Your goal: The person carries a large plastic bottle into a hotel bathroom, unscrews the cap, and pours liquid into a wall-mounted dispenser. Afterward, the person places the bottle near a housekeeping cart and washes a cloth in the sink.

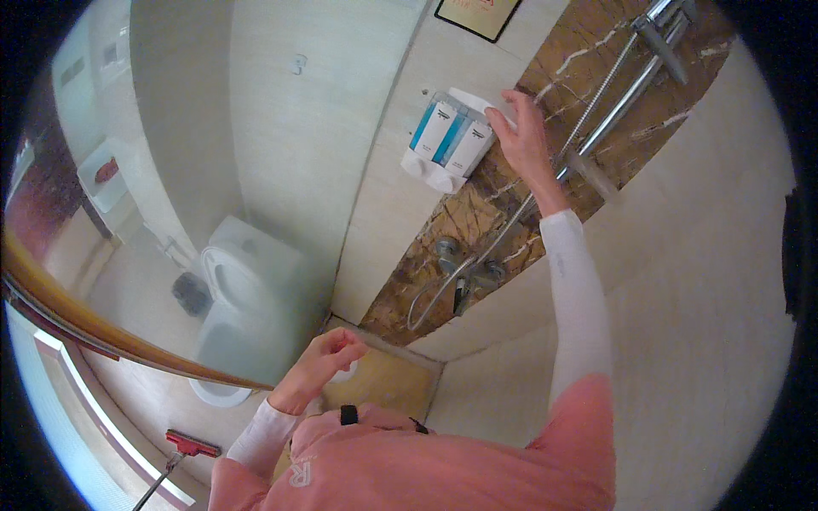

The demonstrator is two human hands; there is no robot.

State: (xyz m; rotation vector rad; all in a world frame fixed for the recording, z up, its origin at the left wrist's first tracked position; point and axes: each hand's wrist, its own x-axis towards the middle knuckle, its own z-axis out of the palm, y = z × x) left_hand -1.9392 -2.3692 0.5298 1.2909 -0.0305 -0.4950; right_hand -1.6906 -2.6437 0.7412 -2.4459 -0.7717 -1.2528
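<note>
A white twin soap dispenser (449, 142) with blue liquid behind its windows is mounted on the pale wall tiles. My right hand (523, 137) is raised at the dispenser's upper right corner, fingers apart and curved around its white lid; whether they touch it is hard to tell. Low in front of my body, my left hand (324, 365) is partly curled, its fingertips near the thumb, and nothing shows in it. A small white object (346, 373) lies partly hidden just beyond that hand.
A chrome shower rail (623, 105), a hose and a mixer tap (470, 273) are fixed on the brown marble strip at right. Glass stands at left, with a white toilet (233, 281) seen there. A red-headed floor squeegee (192, 444) is at lower left.
</note>
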